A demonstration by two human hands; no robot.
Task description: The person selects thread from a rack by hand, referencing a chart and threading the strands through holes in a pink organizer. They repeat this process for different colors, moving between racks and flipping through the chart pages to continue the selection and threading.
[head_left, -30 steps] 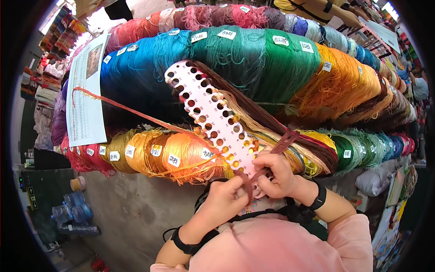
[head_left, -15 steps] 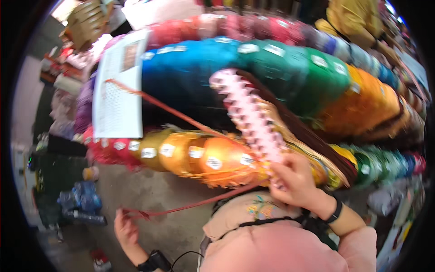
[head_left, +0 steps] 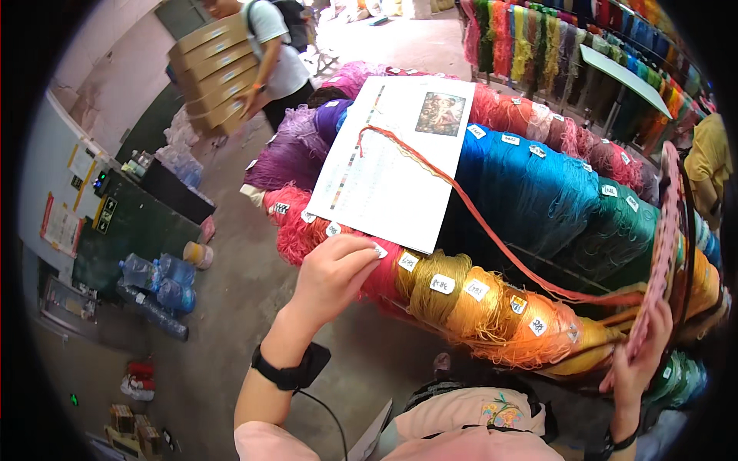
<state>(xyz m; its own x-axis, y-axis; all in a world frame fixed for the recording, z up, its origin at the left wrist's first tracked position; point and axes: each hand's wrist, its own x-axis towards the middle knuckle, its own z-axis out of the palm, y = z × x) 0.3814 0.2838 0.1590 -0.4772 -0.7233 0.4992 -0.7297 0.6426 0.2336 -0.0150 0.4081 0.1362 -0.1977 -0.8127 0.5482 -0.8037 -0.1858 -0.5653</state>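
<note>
My left hand [head_left: 334,273] is closed in a pinch at the near row of yarn, its fingertips by a small white tag [head_left: 379,250] on a red-pink hank [head_left: 378,278]. What lies between the fingertips is hidden. On the far right, my right hand [head_left: 644,349] grips the lower part of a long pink notched strip [head_left: 663,250] held nearly upright. Dark and tan threads hang about this strip. A red-orange strand [head_left: 492,230] runs left from it to a printed sheet [head_left: 384,184], which lies across the yarn rows and bears a small colour picture.
Tagged hanks form rows: blue [head_left: 515,173], purple [head_left: 288,157], gold [head_left: 438,288] and others. A person carries stacked cardboard boxes [head_left: 219,77] at the back left. Plastic bottles [head_left: 173,276] stand on the floor at left. More yarn hangs on a rack [head_left: 530,46] behind.
The view has swung leftward. My left hand has left the red strand it held and reached the near yarn row by the sheet. My right hand, with the pink strip, now appears farther right.
</note>
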